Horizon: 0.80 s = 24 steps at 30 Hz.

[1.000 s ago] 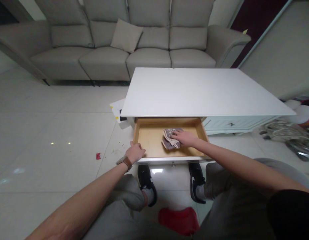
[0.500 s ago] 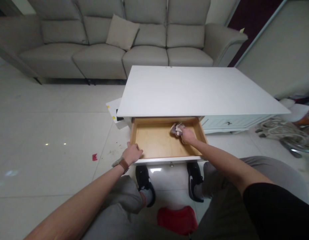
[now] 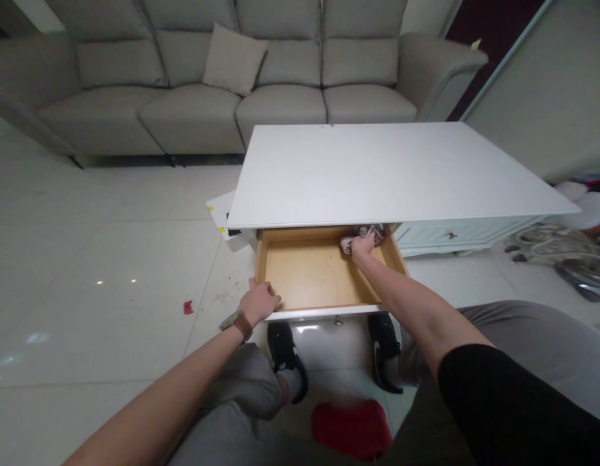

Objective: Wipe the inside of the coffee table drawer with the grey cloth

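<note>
A wooden drawer (image 3: 304, 278) with a white front stands pulled out of the white coffee table (image 3: 377, 175). My left hand (image 3: 259, 301) grips the drawer's front left corner, fingers curled over the rim. Inside the drawer, at its back right corner, my right hand (image 3: 363, 247) is closed on a crumpled cloth (image 3: 375, 232), pale with darker brownish parts. The cloth lies against the drawer's floor and back, partly under the table top's edge. My fingertips on it are partly hidden.
A grey sofa (image 3: 197, 116) runs behind the table. A white box (image 3: 222, 217) sits on the floor left of the table. A red plastic object (image 3: 352, 427) lies between my feet, and a red scrap (image 3: 188, 307) on the tiles. Coiled hoses or cables (image 3: 547, 249) lie at the right.
My right hand has moved the cloth farther back and to the right, into the drawer's corner. My left hand keeps its hold on the drawer's corner. The view has shifted slightly.
</note>
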Motion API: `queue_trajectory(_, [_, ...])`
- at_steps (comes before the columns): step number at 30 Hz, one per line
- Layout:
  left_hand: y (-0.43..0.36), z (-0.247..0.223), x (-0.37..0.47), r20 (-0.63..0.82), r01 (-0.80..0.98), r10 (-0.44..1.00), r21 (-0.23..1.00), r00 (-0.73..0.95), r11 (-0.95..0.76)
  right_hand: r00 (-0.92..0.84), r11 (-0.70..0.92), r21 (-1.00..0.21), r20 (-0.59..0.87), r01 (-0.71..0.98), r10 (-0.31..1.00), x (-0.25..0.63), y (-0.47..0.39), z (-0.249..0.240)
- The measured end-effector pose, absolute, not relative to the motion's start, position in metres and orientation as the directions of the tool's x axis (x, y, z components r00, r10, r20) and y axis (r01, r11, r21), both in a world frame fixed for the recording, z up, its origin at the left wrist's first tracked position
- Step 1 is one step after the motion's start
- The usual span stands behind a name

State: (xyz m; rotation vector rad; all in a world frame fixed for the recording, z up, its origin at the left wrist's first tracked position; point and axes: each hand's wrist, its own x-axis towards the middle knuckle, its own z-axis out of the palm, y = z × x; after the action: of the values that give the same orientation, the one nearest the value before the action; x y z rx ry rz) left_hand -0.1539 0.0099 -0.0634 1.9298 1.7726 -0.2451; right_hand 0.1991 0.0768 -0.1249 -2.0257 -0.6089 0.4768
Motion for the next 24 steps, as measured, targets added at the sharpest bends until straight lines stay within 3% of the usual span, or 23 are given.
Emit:
queue_trajectory(4, [0.01, -0.064, -0.155, -0.449, 0.971, 0.883, 0.236, 0.139, -0.032, 0.824, -0.527, -0.824, -0.144, 0.206, 0.548, 0.135, 0.098, -0.128])
queue_trajectory(8, [0.01, -0.064, -0.155, -0.46, 0.972, 0.877, 0.231, 0.14, -0.034, 0.721, -0.529, -0.779, -0.149, 0.335, 0.677, 0.06, 0.108, -0.133])
queue_trajectory(11, [0.01, -0.062, -0.155, -0.465, 0.972, 0.874, 0.233, 0.14, -0.032, 0.704, -0.508, -0.778, -0.122, 0.369, 0.7, 0.037, 0.111, -0.133])
queue_trajectory(18, [0.009, -0.061, -0.154, -0.472, 0.97, 0.87, 0.241, 0.14, -0.026, 0.876, -0.661, -0.698, -0.1, 0.275, 0.471, 0.142, 0.092, -0.118])
queue_trajectory(24, [0.008, -0.061, -0.153, -0.448, 0.971, 0.885, 0.239, 0.126, -0.017, 0.896, -0.681, -0.675, -0.063, 0.286, 0.439, 0.221, 0.07, -0.098])
